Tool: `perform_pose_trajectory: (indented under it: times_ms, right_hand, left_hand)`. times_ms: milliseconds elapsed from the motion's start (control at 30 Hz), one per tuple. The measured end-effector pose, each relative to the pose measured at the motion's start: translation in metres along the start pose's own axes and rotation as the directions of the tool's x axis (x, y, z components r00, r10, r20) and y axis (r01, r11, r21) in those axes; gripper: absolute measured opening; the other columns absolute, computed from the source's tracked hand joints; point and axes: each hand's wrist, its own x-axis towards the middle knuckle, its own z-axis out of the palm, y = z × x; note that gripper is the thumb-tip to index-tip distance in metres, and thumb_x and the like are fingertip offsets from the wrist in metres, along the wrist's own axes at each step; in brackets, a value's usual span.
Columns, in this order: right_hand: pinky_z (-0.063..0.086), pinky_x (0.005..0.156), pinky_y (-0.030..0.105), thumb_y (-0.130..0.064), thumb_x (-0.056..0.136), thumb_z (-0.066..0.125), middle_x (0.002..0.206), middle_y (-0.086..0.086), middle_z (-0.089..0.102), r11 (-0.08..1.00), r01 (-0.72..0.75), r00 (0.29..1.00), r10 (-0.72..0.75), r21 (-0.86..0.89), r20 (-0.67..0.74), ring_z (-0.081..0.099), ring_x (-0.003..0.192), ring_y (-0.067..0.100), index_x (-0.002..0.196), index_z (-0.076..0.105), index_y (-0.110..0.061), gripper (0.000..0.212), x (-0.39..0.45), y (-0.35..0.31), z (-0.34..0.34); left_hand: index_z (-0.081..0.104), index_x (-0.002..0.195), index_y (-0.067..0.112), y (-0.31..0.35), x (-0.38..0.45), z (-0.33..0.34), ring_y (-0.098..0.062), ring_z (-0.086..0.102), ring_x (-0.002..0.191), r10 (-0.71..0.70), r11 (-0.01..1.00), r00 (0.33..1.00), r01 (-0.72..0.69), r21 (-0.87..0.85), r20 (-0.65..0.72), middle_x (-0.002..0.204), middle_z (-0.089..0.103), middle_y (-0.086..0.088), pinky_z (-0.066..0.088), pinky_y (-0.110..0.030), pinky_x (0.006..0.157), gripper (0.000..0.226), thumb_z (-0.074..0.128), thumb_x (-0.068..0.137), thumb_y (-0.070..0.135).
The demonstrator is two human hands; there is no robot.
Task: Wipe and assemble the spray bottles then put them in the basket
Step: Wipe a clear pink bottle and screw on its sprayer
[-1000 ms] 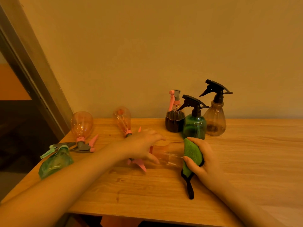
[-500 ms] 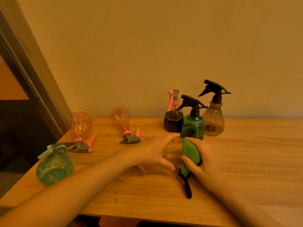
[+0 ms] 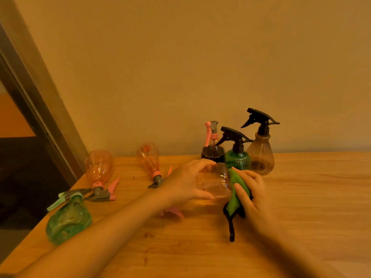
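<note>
— What's different from a moment ago?

— The left hand (image 3: 188,180) has slid along the clear bottle (image 3: 215,182) toward its base, fingers curled round it. The right hand (image 3: 250,190) still pinches the green cloth (image 3: 235,192) against the bottle's end.

— Which way does the bottle lie?

— On its side just above the tabletop (image 3: 301,207), long axis left to right, its pink trigger (image 3: 172,211) poking out under the left wrist.

— Room to move?

— Open wood to the right. Three upright sprayers stand just behind; the green sprayer (image 3: 237,155) is nearest. Three more bottles lie near the left edge.
</note>
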Motion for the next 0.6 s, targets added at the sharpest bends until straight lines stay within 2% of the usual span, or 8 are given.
perform_pose_trajectory:
  times_ms: [100,200,333,433,533,600]
  right_hand:
    - [0.04,0.093,0.013,-0.033,0.094,0.049,0.117,-0.015,0.05,0.998,0.056,0.998,-0.056,0.001,-0.036,0.049,0.111,0.002,0.13,0.047,-0.039,0.037,0.014,-0.013,0.002]
    - [0.043,0.09,0.016,-0.028,0.09,0.053,0.114,-0.026,0.052,0.993,0.115,0.991,-0.115,-0.001,-0.065,0.052,0.109,0.002,0.128,0.049,-0.037,0.039,0.028,-0.029,0.003]
    - [0.047,0.092,0.022,-0.027,0.091,0.052,0.117,-0.023,0.056,0.984,0.178,0.981,-0.179,-0.018,-0.07,0.054,0.11,0.001,0.127,0.052,-0.032,0.037,0.043,-0.053,0.005]
    - [0.041,0.105,0.031,-0.037,0.093,0.049,0.135,-0.013,0.051,0.973,0.224,0.974,-0.224,-0.052,0.013,0.044,0.128,0.002,0.135,0.049,-0.029,0.043,0.048,-0.066,0.01]
    - [0.028,0.113,0.029,-0.044,0.092,0.047,0.149,-0.01,0.037,0.942,0.304,0.951,-0.29,-0.14,0.111,0.026,0.14,0.002,0.142,0.041,-0.026,0.054,0.046,-0.075,0.013]
    - [0.025,0.114,0.023,-0.043,0.092,0.048,0.149,-0.011,0.035,0.904,0.373,0.927,-0.351,-0.207,0.136,0.024,0.14,0.002,0.143,0.038,-0.027,0.054,0.045,-0.078,0.011]
  left_hand:
    - [0.037,0.139,0.031,-0.002,0.003,-0.008,0.001,0.041,0.115,0.022,1.0,0.998,-0.022,0.005,-0.063,0.134,0.044,0.011,0.041,-0.02,0.096,0.086,0.083,0.067,0.034]
    - [0.041,0.137,0.031,-0.007,0.004,-0.012,-0.003,0.047,0.117,0.024,0.996,0.99,-0.035,-0.082,-0.139,0.128,0.046,0.012,0.046,-0.027,0.098,0.085,0.086,0.064,0.031]
    - [0.044,0.129,0.039,-0.009,0.004,-0.015,-0.002,0.048,0.116,0.013,0.986,0.975,-0.048,-0.157,-0.221,0.118,0.046,0.019,0.047,-0.027,0.096,0.081,0.087,0.062,0.028]
    - [0.041,0.114,0.055,-0.006,0.001,-0.015,0.003,0.049,0.114,-0.005,0.97,0.963,-0.061,-0.236,-0.271,0.118,0.047,0.026,0.05,-0.026,0.093,0.075,0.086,0.062,0.025]
    - [0.045,0.111,0.052,-0.001,-0.004,-0.016,0.009,0.053,0.108,-0.062,0.921,0.945,-0.07,-0.384,-0.321,0.119,0.051,0.02,0.052,-0.018,0.081,0.071,0.085,0.066,0.015]
    - [0.047,0.116,0.045,0.0,-0.007,-0.016,0.016,0.051,0.106,-0.084,0.893,0.933,-0.085,-0.442,-0.35,0.121,0.052,0.018,0.049,-0.01,0.077,0.071,0.084,0.066,0.012]
